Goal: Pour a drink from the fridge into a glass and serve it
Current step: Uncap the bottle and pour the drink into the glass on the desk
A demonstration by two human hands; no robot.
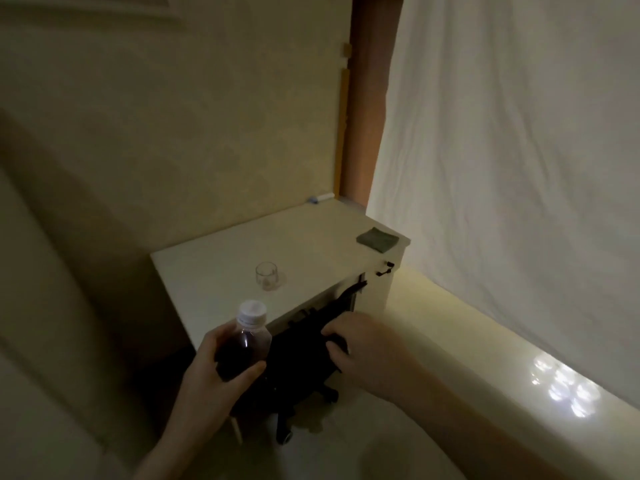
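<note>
My left hand (211, 362) grips a clear plastic bottle (244, 341) of dark drink with a white cap, held upright in front of the white desk (221, 268). An empty clear glass (266, 276) stands on the desk, beyond the bottle and apart from it. My right hand (360, 344) rests on the back of a black wheeled chair (301, 355) tucked against the desk's front edge, fingers curled over its top.
A folded grey cloth (378, 239) lies at the desk's far right corner. A small white object (78, 198) sits by the wall at the desk's back. A white sheet (519, 150) hangs to the right. The room is dim.
</note>
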